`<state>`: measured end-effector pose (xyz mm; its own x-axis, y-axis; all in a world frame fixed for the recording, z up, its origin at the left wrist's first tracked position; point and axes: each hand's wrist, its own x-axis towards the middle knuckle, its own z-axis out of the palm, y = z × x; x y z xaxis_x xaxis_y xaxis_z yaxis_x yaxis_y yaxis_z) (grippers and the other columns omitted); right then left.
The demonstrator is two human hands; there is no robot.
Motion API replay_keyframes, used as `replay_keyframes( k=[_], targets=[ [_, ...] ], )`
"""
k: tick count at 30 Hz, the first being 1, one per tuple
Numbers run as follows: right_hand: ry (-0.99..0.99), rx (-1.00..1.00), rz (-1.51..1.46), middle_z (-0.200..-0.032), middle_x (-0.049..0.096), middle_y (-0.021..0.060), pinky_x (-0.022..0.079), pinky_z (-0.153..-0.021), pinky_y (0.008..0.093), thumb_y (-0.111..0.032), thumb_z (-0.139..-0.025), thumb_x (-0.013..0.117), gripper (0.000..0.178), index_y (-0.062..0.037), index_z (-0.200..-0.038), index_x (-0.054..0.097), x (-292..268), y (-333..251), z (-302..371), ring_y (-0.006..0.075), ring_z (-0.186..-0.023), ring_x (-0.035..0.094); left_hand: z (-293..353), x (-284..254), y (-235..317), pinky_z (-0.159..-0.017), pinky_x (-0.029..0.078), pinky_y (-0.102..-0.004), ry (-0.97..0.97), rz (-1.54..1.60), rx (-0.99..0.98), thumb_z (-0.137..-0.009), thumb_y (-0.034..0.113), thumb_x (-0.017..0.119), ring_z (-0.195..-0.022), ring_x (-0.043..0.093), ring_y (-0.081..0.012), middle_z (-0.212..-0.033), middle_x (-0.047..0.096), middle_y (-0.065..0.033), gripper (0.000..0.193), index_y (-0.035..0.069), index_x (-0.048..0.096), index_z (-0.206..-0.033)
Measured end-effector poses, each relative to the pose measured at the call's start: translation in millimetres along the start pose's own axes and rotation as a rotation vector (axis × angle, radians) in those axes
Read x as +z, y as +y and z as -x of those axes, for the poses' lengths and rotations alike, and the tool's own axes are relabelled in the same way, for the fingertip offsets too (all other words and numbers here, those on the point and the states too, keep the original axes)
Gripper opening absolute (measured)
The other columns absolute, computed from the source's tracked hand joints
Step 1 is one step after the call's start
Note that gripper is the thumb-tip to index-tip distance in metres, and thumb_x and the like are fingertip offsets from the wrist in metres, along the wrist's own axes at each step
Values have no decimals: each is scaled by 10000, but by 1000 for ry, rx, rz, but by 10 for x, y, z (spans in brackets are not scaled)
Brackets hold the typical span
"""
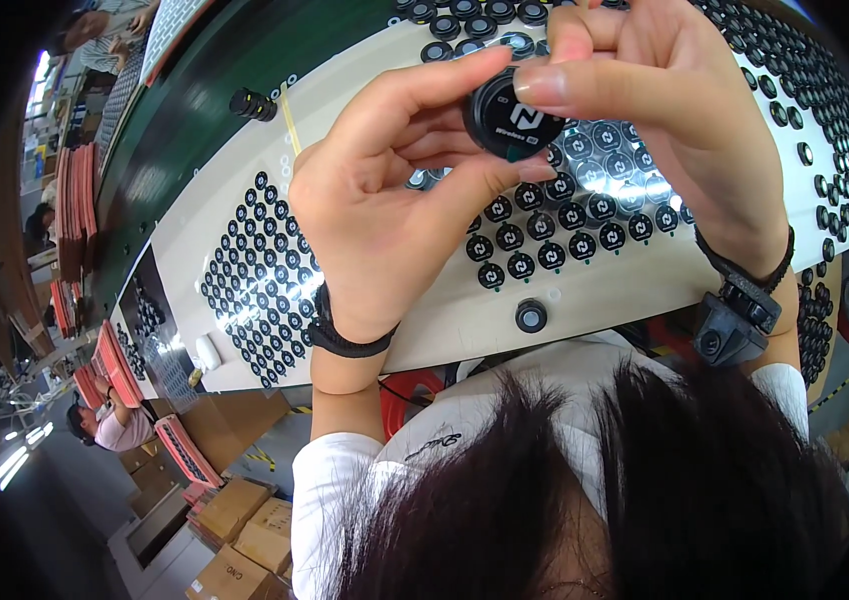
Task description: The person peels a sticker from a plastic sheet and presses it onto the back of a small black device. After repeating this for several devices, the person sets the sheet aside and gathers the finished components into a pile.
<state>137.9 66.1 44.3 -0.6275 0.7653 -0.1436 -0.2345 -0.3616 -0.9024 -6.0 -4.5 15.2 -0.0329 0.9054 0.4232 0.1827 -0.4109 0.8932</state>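
A round black disc [492, 122] with a white logo on its face is held up above the table. My left hand [375, 190] grips its rim, fingers behind and thumb along the lower edge. A small green tab sticks out at the bottom of the disc. My right hand [680, 110] presses its thumb on the upper right of the disc's face, with the other fingers curled and partly hidden. Below my hands lies a clear sheet of round black labels [552, 255] with green tabs. One loose black disc [532, 316] sits near the table's front edge.
Many small round pieces [255, 275] lie in rows at left. More discs stand at the far side [473, 22] and right [845, 130]. A black cylinder [253, 104] rests on the green surface [185, 130]. Cardboard boxes [235, 510] and other people are further left.
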Motion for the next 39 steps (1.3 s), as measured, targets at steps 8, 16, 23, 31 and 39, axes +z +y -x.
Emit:
replay_keyframes(
  k=[8,16,23,31,39],
  targets=[
    [-80,-68,-75,-705,567,130,476,-652,221,70,-693,596,323,-26,-844,328,-44,89,-56,161,-697,591,-3,-1,27,-710,509,-276,30,20,-18,-609,-184,574,-774,593,-219,-919,557,-200,383,-127,474,-974],
    [-134,-147,-137,-722,562,135,477,-649,218,64,-711,584,296,-36,-805,322,-57,210,-101,168,-725,590,9,-11,17,-706,511,-275,60,-11,6,-605,-189,568,-782,590,-217,-937,548,-209,382,-132,475,-971],
    [-154,-237,-292,-719,539,125,492,-606,234,79,-724,560,280,-41,-763,310,-16,297,-75,176,-732,586,-14,-29,12,-697,512,-270,53,-6,-63,-608,-189,561,-775,592,-211,-938,549,-208,379,-133,476,-972],
    [-95,-291,-244,-702,518,111,498,-590,226,102,-719,550,287,-40,-743,302,24,349,-65,157,-706,573,-15,-35,-13,-699,506,-261,63,-25,-54,-611,-184,560,-788,588,-200,-943,552,-198,379,-127,481,-977],
    [93,-687,327,-830,512,101,479,-614,221,45,-712,591,269,-11,-840,362,87,459,-40,149,-771,555,1,-18,32,-709,501,-262,71,-156,14,-613,-179,564,-808,580,-193,-954,551,-189,381,-122,483,-981]
  ],
)
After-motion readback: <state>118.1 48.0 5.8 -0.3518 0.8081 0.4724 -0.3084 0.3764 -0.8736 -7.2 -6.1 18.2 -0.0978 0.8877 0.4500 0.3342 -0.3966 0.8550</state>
